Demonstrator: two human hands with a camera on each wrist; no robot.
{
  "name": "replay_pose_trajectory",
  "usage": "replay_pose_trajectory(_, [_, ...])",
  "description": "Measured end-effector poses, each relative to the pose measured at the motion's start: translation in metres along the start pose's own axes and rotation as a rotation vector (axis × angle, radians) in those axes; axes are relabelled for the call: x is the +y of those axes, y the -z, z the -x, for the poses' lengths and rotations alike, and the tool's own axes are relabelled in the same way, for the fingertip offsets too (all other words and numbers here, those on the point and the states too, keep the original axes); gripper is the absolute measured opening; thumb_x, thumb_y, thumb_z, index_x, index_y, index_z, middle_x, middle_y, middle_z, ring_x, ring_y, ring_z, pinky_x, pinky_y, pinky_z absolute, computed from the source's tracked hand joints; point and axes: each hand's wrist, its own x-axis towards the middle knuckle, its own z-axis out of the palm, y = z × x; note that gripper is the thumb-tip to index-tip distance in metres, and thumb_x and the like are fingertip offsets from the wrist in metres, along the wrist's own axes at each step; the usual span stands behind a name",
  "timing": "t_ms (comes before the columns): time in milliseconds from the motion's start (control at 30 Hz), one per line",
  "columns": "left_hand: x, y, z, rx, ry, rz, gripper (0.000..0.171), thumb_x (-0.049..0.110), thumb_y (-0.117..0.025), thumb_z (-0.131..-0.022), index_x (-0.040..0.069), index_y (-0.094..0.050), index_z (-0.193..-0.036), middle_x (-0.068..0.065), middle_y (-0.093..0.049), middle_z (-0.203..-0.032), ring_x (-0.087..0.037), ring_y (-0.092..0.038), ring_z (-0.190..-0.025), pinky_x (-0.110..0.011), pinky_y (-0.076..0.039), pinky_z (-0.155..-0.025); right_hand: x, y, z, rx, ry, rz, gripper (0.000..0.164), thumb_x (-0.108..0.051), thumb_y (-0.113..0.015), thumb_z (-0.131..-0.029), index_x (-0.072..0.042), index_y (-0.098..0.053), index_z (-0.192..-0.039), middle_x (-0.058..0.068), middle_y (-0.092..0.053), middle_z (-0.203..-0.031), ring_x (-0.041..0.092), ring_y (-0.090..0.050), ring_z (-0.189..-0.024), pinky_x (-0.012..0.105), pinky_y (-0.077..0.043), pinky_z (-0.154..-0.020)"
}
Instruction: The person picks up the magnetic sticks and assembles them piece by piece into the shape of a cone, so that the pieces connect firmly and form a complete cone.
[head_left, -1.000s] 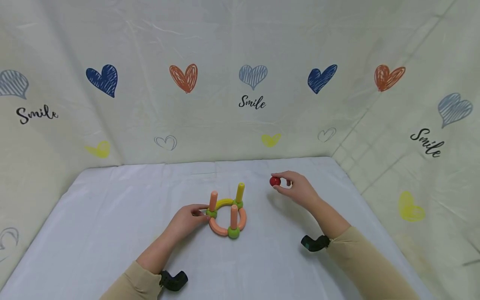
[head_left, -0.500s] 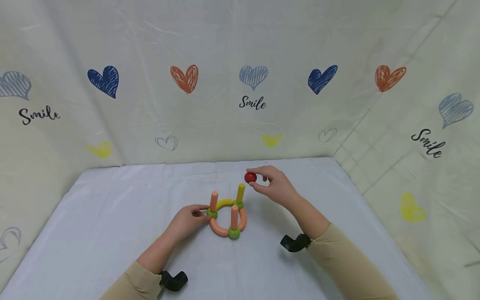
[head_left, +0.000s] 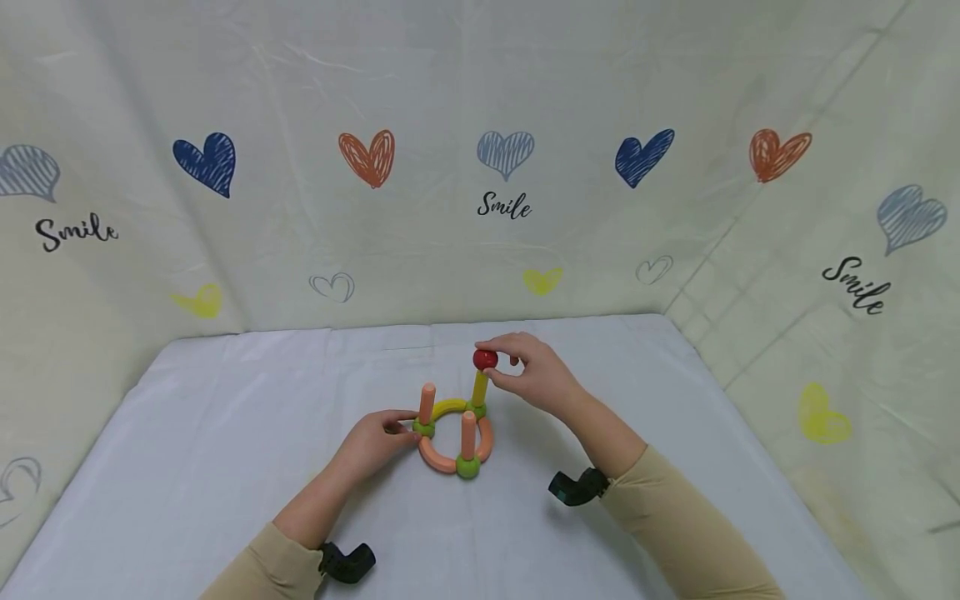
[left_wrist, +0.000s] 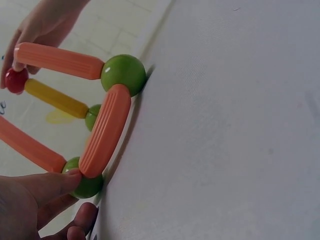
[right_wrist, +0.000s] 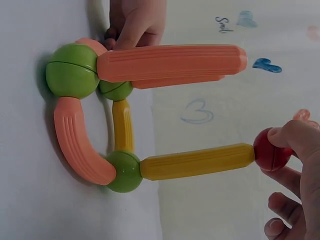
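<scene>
A ring of curved orange and yellow rods joined by green balls lies on the white cloth. Two orange rods and one yellow rod stand upright from those balls. My left hand pinches the left green ball between thumb and fingers. With thumb and fingertips my right hand pinches a red ball, which sits right at the top end of the yellow upright. In the left wrist view the right hand and red ball show behind an orange rod.
White cloth covers the table. Behind it hangs a pale curtain printed with hearts and the word Smile. Each wrist carries a black camera mount that juts inward over the table.
My right hand has carried the red ball leftward from the right side to the top of the yellow upright. The left hand and the ring have stayed put.
</scene>
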Motion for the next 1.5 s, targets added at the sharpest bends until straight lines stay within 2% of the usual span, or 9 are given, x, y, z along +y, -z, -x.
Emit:
replay_pose_trajectory(167, [0.0,0.0,0.0,-0.003,-0.007,0.006,0.04,0.03,-0.076,-0.088,0.019,-0.07,-0.126,0.002,-0.065,-0.092,-0.017,-0.057,-0.087,-0.041,-0.048,-0.081,0.001,-0.002,0.001,-0.005,0.005,0.005,0.039,-0.013,-0.075,-0.089,-0.021,-0.069,-0.127,-0.004,-0.067,-0.117,0.019,-0.053,-0.09,0.031,-0.047,-0.072])
replay_pose_trajectory(367, [0.002,0.0,0.002,0.002,-0.004,0.013,0.04,0.029,-0.076,-0.088,0.019,-0.07,-0.126,0.002,-0.065,-0.093,-0.017,-0.058,-0.088,-0.041,-0.049,-0.082,0.0,-0.001,0.001,-0.009,-0.001,0.005,0.039,-0.014,-0.075,-0.089,-0.022,-0.069,-0.127,-0.004,-0.067,-0.116,0.017,-0.051,-0.088,0.033,-0.048,-0.071])
replay_pose_trajectory(567, [0.002,0.001,0.003,0.011,-0.008,0.03,0.04,0.029,-0.077,-0.087,0.019,-0.07,-0.125,0.002,-0.065,-0.093,-0.017,-0.058,-0.089,-0.04,-0.049,-0.081,0.001,-0.001,0.002,-0.016,-0.003,-0.016,0.039,-0.013,-0.074,-0.09,-0.021,-0.068,-0.128,-0.004,-0.066,-0.115,0.025,-0.053,-0.087,0.034,-0.047,-0.07])
replay_pose_trajectory(833, [-0.003,0.007,0.008,0.029,-0.038,0.108,0.039,0.027,-0.075,-0.089,0.021,-0.068,-0.127,0.002,-0.066,-0.096,-0.016,-0.058,-0.084,-0.031,-0.049,-0.066,0.001,-0.002,0.001,-0.019,0.002,-0.018,0.039,-0.014,-0.074,-0.09,-0.022,-0.068,-0.127,-0.004,-0.066,-0.115,0.024,-0.052,-0.085,0.03,-0.045,-0.068])
replay_pose_trajectory(1100, [0.014,0.016,0.014,0.095,-0.071,0.136,0.04,0.03,-0.074,-0.09,0.026,-0.067,-0.13,0.002,-0.064,-0.105,-0.019,-0.055,-0.086,-0.031,-0.046,-0.064,0.001,-0.001,0.001,-0.022,0.006,0.0,0.039,-0.014,-0.075,-0.089,-0.022,-0.069,-0.127,-0.005,-0.066,-0.115,0.02,-0.051,-0.083,0.03,-0.045,-0.068])
replay_pose_trajectory(1367, [0.027,0.009,0.013,0.172,-0.11,0.146,0.045,0.032,-0.076,-0.088,0.029,-0.064,-0.132,0.0,-0.065,-0.123,-0.02,-0.055,-0.095,-0.031,-0.048,-0.07,0.001,-0.002,0.001,-0.019,0.03,-0.001,0.038,-0.014,-0.075,-0.089,-0.022,-0.069,-0.126,-0.006,-0.067,-0.114,0.022,-0.053,-0.083,0.03,-0.045,-0.068])
replay_pose_trajectory(1500, [0.031,0.004,0.01,0.183,-0.117,0.151,0.042,0.031,-0.077,-0.088,0.028,-0.067,-0.129,0.002,-0.067,-0.121,-0.019,-0.055,-0.097,-0.031,-0.047,-0.072,-0.003,-0.003,0.0,-0.031,0.037,0.003,0.038,-0.015,-0.075,-0.089,-0.021,-0.069,-0.126,-0.006,-0.067,-0.114,0.022,-0.054,-0.087,0.033,-0.048,-0.071])
